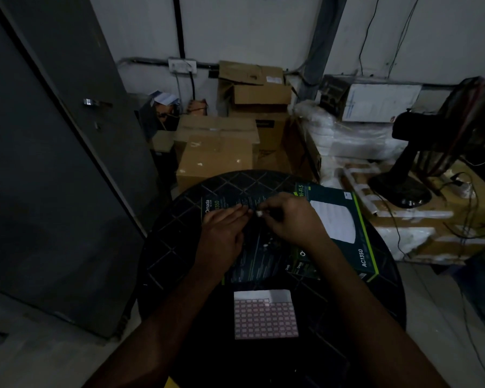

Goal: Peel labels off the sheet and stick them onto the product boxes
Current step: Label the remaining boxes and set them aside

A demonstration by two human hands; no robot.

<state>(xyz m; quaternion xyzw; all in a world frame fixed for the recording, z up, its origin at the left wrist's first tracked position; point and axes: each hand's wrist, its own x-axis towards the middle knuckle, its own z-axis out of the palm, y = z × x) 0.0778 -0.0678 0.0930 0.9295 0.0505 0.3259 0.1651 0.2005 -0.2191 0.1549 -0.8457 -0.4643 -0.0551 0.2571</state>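
Two dark product boxes lie on a round black table (165,261). The left box (252,259) lies with its printed back up; the right box (345,219) shows a white device picture. My left hand (224,228) rests on the left box with straight fingers. My right hand (289,217) pinches a small white label (258,213) just above that box, close to my left fingertips. The label sheet (265,315), a grid of pink-edged labels with its top rows bare, lies on the table nearer to me.
Several cardboard boxes (216,155) are stacked behind the table. A black fan stand (401,183) and loose cables sit on cartons to the right. A grey door (53,149) stands to the left. The room is dim.
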